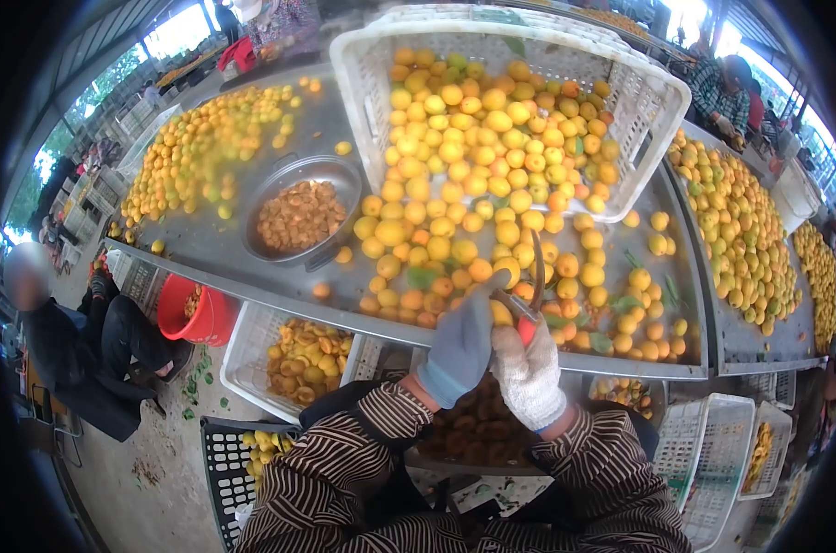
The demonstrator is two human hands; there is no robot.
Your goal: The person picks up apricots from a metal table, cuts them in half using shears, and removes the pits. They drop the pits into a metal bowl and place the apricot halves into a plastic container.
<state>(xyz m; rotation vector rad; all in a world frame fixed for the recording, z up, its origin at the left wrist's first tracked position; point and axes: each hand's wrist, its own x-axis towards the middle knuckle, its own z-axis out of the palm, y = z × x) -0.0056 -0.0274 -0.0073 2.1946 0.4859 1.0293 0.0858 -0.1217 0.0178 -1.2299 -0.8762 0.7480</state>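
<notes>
My right hand, in a white knit glove, is closed around red-handled shears. Their curved metal jaws point up and stand apart over the fruit. My left hand, in a grey-blue glove, has its fingers closed on an apricot beside the jaws; part of the fruit is hidden. Both hands are close together at the near edge of the metal table. Beyond them, loose apricots spill from a tipped white crate.
A metal bowl of brown pits stands left of the crate, near another apricot heap. Below the table are a white crate of opened fruit and a red bucket. A person sits at left; another person is at far right.
</notes>
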